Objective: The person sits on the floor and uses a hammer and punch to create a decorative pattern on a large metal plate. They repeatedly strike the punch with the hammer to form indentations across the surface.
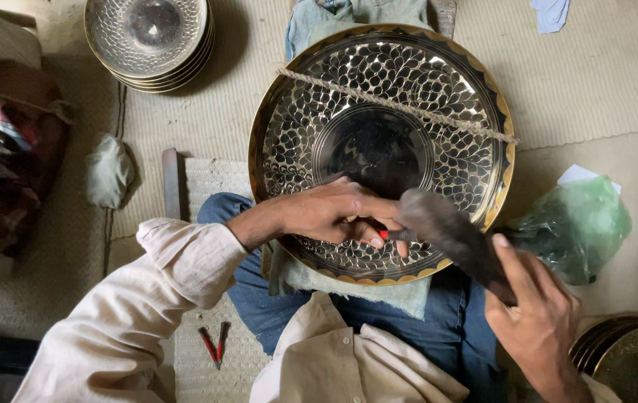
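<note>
Two hands work: left hand [334,213] pinching the red-tipped tool [388,234] on the plate [379,149], right hand [539,321] gripping the mallet [449,235]; strike squarely.

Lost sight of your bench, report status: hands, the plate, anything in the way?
Left hand pinching red-handled tool on engraved brass plate. Right hand gripping dark mallet above tool. Cord lies across plate.

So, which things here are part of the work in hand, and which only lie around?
In use:
- engraved brass plate
- red-tipped tool in left hand
- dark mallet in right hand
- cord across the plate

Lying about:
- stack of plates
- green bag
- red-handled pliers
</note>
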